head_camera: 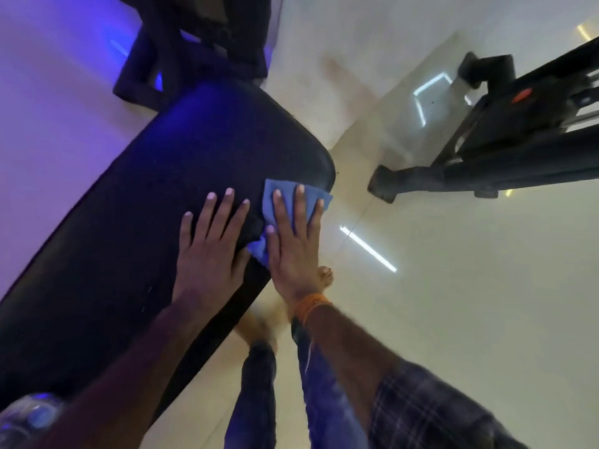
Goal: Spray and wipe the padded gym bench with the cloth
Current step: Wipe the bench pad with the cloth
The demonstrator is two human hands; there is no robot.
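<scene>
Wiping step under way. Right hand (293, 241) spread flat, pressing blue cloth (311, 202) near bench (136, 202) pad's end edge. Left hand (210, 251) spread flat just beside, empty, bracing. Next, likely: sweep cloth along unwiped pad.

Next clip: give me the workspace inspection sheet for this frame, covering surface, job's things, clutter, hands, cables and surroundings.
Surface: black padded bench, running diagonally, tinted blue by the lighting; a few pale specks near its lower part.
Job's things: blue cloth at the bench's near right edge, partly overhanging it; no spray bottle seen.
Clutter: nothing seen on the pad.
Hands: left hand flat on the pad, bare, fingers spread; right hand flat, pressing on the cloth, orange thread band at the wrist.
Cables: nothing seen.
Surroundings: glossy pale tile floor reflecting strip lights; black machine frame at upper right; dark frame beyond the bench's far end.
</scene>
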